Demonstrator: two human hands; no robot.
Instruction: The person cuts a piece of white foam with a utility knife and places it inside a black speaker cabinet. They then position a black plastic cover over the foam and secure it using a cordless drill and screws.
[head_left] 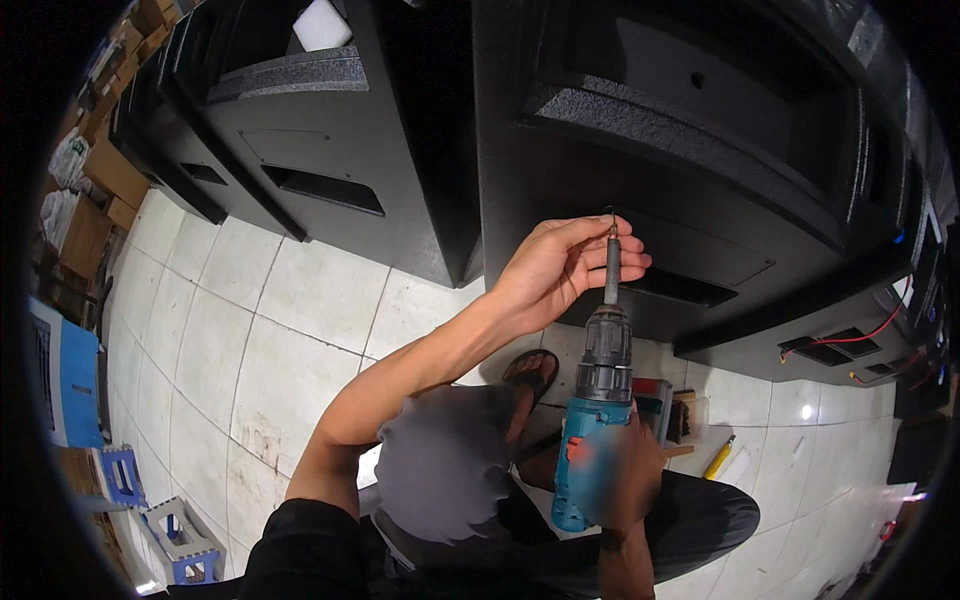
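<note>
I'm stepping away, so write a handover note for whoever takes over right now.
Left hand: fingers pinch the bit near its tip, steadying it against the black cabinet.
Right hand: grips the blue drill, pointed up at the cabinet.
Done: the tip sits on the panel edge.
Left: whether a screw is on the tip cannot be told; nothing shows driven yet.
Nearby: yellow marker on the floor.

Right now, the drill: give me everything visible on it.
The cordless drill has a blue-teal plastic body with an orange switch patch, a grey-black ribbed chuck and a long dark bit extension pointing up and away. The right hand, blurred, grips its handle; the left hand steadies the tip with its fingertips, where a small screw seems to sit against the black speaker cabinet. Its base is hidden behind the hand.
</note>
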